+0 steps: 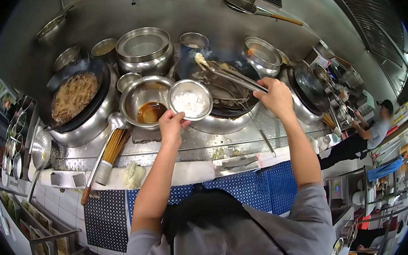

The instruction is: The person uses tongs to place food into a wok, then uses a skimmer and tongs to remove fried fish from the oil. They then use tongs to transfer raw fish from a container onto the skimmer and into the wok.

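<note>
My left hand (171, 128) grips the rim of a small metal bowl (185, 85) that contains white powder (190, 103). Just left of it stands a larger metal bowl (130, 97) with brown liquid in the bottom. My right hand (274, 96) is closed around metal tongs (238, 80), which reach leftward over a dark wok (252, 70). A pale, coated piece of food (201, 59) is at the tongs' tips. Beneath the tongs, a wire strainer (227, 83) lies across the wok, its handle pointing toward me.
Another wok (52, 81) at left holds brown bubbling contents. A lidded pot (143, 55) stands behind the bowls. A ladle (102, 157), a bamboo brush (115, 151) and a cloth (134, 175) lie along the front edge. Another person (376, 128) stands far right.
</note>
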Demonstrator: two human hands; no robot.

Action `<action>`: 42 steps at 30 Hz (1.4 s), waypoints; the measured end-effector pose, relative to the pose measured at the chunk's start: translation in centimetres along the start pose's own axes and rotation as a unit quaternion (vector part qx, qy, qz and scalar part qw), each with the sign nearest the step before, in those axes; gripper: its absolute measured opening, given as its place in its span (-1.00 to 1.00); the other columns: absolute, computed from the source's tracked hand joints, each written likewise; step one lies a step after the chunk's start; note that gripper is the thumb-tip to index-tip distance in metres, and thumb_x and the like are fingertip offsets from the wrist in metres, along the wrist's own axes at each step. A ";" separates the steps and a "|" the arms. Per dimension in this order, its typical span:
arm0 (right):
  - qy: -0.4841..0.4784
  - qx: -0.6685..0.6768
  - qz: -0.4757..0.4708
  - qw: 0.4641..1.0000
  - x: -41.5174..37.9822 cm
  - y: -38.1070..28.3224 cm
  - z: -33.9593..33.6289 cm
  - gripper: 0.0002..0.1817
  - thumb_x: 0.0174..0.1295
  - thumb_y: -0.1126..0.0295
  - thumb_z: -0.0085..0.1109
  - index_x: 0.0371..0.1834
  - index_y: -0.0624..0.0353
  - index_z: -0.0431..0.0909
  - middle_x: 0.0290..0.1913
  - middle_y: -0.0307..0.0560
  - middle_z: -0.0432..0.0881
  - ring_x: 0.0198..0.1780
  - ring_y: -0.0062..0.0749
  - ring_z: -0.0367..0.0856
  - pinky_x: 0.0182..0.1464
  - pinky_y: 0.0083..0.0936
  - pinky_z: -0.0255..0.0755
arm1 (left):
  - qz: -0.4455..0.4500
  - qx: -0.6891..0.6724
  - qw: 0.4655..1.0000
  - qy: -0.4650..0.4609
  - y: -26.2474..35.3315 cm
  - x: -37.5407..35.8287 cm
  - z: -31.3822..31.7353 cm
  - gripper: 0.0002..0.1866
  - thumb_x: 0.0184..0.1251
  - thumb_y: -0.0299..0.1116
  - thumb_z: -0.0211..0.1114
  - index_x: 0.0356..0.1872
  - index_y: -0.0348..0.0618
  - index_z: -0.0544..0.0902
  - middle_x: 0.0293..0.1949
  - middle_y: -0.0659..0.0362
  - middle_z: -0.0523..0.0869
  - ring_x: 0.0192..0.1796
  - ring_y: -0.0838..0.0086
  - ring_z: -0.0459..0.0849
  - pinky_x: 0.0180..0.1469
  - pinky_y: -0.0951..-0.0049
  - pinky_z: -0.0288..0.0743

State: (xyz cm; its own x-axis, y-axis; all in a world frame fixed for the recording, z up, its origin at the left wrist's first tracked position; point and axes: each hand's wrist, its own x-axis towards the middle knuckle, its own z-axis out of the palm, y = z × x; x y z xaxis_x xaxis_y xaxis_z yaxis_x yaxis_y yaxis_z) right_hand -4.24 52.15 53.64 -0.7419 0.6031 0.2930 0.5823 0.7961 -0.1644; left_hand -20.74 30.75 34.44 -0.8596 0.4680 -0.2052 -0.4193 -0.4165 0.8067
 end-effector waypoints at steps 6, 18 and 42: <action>-0.043 -0.159 -0.018 0.986 7.3 -0.3 8.6 -0.77 0.06 0.34 0.30 -0.24 0.21 0.67 -0.19 0.18 0.73 -0.08 0.01 0.73 -0.02 -0.18 0.61 | -0.027 -0.014 1.000 0.005 -0.5 -3.7 -1.9 -0.83 0.27 -0.60 0.26 -0.49 -0.18 0.50 -0.41 0.18 0.66 -0.42 0.54 0.63 -0.32 0.48 0.69; -0.008 -0.044 -0.195 0.980 0.5 -7.6 -1.4 -0.63 0.09 0.25 0.39 -0.09 0.20 0.61 -0.18 0.10 0.67 -0.18 0.04 0.68 -0.13 -0.15 0.54 | 0.042 -0.009 0.997 0.058 3.4 -3.9 -6.1 -0.81 0.38 -0.53 0.25 -0.46 -0.20 0.48 -0.39 0.19 0.62 -0.39 0.53 0.63 -0.25 0.49 0.68; -0.003 -0.124 -0.199 0.972 -5.7 -7.0 -6.2 -0.67 -0.05 0.35 0.44 -0.16 0.08 0.68 -0.29 -0.12 0.67 -0.21 -0.11 0.68 -0.20 -0.24 0.52 | 0.056 0.038 0.998 -0.011 2.3 -0.3 -2.0 -0.75 0.29 -0.58 0.28 -0.53 -0.16 0.42 -0.42 0.21 0.59 -0.42 0.58 0.59 -0.33 0.51 0.69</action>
State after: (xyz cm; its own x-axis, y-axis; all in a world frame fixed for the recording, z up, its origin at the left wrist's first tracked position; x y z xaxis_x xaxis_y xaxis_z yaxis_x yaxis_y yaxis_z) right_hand -2.05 42.85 59.02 -0.9261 0.2512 0.2816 0.3110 0.9307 0.1926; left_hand -22.06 28.08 35.29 -0.8932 0.4385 -0.0993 -0.2963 -0.4079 0.8636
